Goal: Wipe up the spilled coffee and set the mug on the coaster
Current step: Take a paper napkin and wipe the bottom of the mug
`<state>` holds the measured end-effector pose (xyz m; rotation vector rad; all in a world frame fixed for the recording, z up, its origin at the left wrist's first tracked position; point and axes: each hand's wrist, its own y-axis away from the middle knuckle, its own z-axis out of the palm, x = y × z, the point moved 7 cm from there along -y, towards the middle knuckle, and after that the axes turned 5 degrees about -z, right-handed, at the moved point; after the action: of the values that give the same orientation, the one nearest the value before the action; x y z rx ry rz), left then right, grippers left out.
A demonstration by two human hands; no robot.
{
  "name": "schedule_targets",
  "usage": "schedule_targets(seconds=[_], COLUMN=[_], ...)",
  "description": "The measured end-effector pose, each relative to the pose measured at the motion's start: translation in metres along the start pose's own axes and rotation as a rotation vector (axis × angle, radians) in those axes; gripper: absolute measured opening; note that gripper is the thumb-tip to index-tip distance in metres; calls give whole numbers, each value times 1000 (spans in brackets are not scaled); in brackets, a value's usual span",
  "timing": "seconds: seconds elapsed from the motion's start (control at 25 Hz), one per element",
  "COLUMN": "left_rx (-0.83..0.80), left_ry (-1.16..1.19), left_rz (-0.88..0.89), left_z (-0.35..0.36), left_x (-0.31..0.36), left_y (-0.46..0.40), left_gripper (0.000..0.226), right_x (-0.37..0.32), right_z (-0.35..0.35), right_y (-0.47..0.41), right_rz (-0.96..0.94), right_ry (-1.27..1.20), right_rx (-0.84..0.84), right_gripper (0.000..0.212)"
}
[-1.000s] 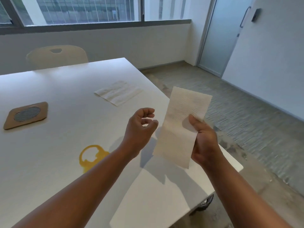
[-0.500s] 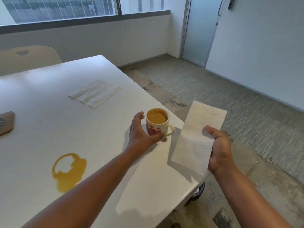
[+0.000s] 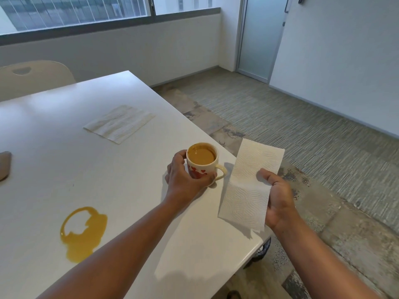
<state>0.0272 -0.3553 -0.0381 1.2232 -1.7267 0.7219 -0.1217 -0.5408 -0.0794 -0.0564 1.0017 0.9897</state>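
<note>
Wrapping my left hand (image 3: 185, 175) around the mug (image 3: 201, 164), I now have its fingers clenched on the body, where a moment ago they were only closing in. The mug stands on the tabletop (image 3: 129, 173) near its right edge, full of coffee. My right hand (image 3: 278, 201) pinches the paper towel (image 3: 248, 186) at three o'clock of the mug. The spilled coffee (image 3: 84, 234) lies at seven o'clock, unwiped; the coaster (image 3: 4, 165) sits far off at nine o'clock.

One head-worn camera looks forward and down, close over the table's (image 3: 129, 190) near corner, toward the window (image 3: 75, 11).
</note>
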Motion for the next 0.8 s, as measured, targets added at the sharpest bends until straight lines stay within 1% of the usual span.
schedule_targets(seconds=[0.12, 0.28, 0.44, 0.6, 0.8], left_rx=[13, 51, 68, 81, 102], left_ry=[-10, -5, 21, 26, 48], left_rz=[16, 17, 25, 18, 70], left_z=[1, 0, 1, -1, -10], left_x=[1, 3, 5, 6, 25], left_y=[-2, -3, -3, -3, -6], left_gripper=[89, 90, 86, 92, 93], right_x=[4, 9, 11, 13, 15], right_z=[1, 1, 0, 1, 4], right_y=[-2, -5, -8, -8, -11], right_rz=[39, 60, 71, 95, 119], right_ry=[-5, -20, -39, -34, -40], right_rx=[-8, -19, -25, -54, -56], right_gripper=[31, 34, 33, 35, 38])
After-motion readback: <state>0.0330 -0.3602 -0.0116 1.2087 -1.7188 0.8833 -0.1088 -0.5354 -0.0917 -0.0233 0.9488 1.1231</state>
